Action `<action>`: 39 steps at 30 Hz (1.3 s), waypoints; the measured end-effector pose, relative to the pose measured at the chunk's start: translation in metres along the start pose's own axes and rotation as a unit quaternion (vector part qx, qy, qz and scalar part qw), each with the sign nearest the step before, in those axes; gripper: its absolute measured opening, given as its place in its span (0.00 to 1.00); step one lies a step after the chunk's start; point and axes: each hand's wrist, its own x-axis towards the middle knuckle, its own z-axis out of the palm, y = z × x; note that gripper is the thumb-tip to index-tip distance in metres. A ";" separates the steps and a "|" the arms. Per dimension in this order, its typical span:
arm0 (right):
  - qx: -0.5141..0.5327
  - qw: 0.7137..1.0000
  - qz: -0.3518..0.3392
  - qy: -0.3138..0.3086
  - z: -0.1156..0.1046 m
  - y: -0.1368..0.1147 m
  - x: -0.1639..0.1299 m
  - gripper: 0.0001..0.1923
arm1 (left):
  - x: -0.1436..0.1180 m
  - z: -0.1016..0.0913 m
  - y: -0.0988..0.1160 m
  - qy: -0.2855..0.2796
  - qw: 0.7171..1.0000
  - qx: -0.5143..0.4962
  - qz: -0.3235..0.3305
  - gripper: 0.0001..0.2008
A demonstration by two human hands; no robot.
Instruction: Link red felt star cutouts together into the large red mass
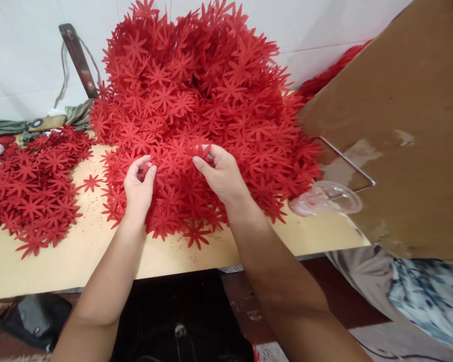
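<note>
A tall heap of red star-shaped flower cutouts [196,100] rises against the white wall on a pale wooden table [75,256]. My left hand [139,186] rests on the heap's lower front and pinches a red cutout between thumb and fingers. My right hand [219,171] is just to its right, its thumb and fingers closed on another red cutout [203,151] at the heap's surface. A smaller flat pile of the same cutouts [33,186] lies at the table's left.
A brown board [400,130] leans over the table's right side, with a clear plastic cup [326,197] and a metal wire under it. A dark metal bar [77,58] and green cloth sit at the back left. A dark machine lies below the table's front edge.
</note>
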 end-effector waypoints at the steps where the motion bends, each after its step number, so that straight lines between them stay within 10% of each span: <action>1: 0.007 1.000 0.001 0.000 -0.001 0.002 0.001 0.10 | 0.002 -0.002 -0.002 0.016 0.999 0.022 0.028 0.13; 8: -0.010 1.000 -0.001 0.000 0.005 0.007 -0.001 0.10 | -0.007 -0.007 0.004 0.014 0.963 0.158 0.219 0.11; 17: -0.068 0.995 -0.063 -0.037 0.018 0.003 -0.011 0.09 | -0.019 0.011 0.004 -0.166 0.985 -0.024 0.041 0.19; 29: -0.101 0.984 -0.056 -0.133 0.022 0.007 -0.018 0.14 | -0.009 0.008 0.009 -0.021 0.983 -0.163 -0.080 0.14; 39: -0.107 0.992 -0.071 0.021 0.012 0.017 -0.008 0.07 | 0.004 0.001 -0.008 0.024 0.994 -0.102 -0.031 0.11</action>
